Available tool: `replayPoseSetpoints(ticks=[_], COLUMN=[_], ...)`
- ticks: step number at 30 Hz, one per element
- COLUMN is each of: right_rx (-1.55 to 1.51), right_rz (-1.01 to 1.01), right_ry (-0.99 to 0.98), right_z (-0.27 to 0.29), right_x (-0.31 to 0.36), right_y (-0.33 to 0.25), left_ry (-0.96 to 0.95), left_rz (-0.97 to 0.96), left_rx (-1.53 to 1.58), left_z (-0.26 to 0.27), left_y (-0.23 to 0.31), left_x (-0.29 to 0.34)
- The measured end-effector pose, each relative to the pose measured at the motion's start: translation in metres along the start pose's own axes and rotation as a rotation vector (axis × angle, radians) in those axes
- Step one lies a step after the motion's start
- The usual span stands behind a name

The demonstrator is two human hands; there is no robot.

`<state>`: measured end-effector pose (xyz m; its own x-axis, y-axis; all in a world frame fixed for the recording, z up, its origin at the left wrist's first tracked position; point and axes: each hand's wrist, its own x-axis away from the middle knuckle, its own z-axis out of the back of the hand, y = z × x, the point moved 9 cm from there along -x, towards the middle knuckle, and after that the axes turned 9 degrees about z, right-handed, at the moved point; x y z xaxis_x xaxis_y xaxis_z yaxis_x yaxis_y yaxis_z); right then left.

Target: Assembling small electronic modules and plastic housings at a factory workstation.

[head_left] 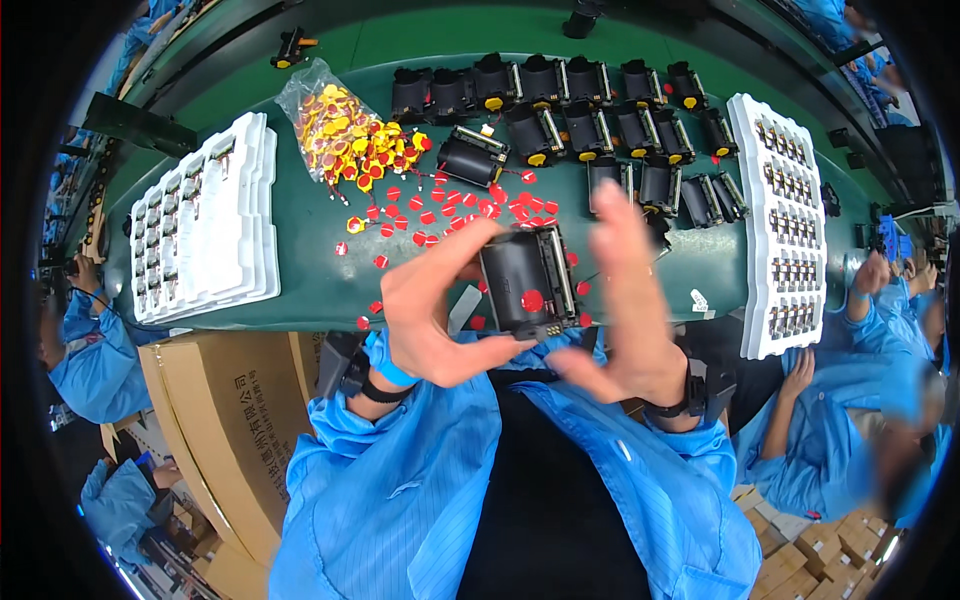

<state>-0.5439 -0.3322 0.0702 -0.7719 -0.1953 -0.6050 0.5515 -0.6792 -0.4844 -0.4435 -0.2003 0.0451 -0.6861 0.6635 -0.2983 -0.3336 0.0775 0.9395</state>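
My left hand (425, 305) is wrapped round a black plastic housing (512, 272), fingers over its top end and thumb under its lower end. The housing has a curved body, a pale metal strip along its right side and a red round piece on its face. Just to the right, my right hand (635, 310) is raised with fingers and thumb apart, smeared by motion and holding nothing I can see. Beyond the hands, many small red discs (490, 209) lie scattered on the green table (310, 285). Another black housing (470, 160) lies tilted behind them.
A clear bag (300, 85) spills yellow-and-red round parts (345, 130) at the back left. Rows of black housings (545, 78) fill the back right. White trays of small metal parts stand left (262, 220) and right (757, 215). A cardboard box (215, 400) is beside me; co-workers sit on both sides.
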Motion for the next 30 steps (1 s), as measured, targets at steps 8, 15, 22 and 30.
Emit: replayPoseSetpoints(ticks=[8, 15, 22, 30], right_rx=[-0.162, -0.127, 0.086, 0.257], right_rz=[-0.338, -0.379, -0.251, -0.126], right_ry=[0.112, 0.174, 0.129, -0.002], right_z=[-0.003, -0.002, 0.004, 0.006], right_x=[0.024, 0.025, 0.016, 0.014], right_y=[0.02, 0.013, -0.001, -0.015], left_ry=[-0.135, -0.058, -0.026, -0.036], left_rz=[0.011, 0.251, 0.308, 0.206], left_rx=[-0.176, 0.053, -0.029, -0.106], left_z=[-0.026, -0.034, -0.036, -0.036], left_y=[0.016, 0.001, -0.005, 0.007], left_x=[-0.004, -0.012, -0.012, -0.006])
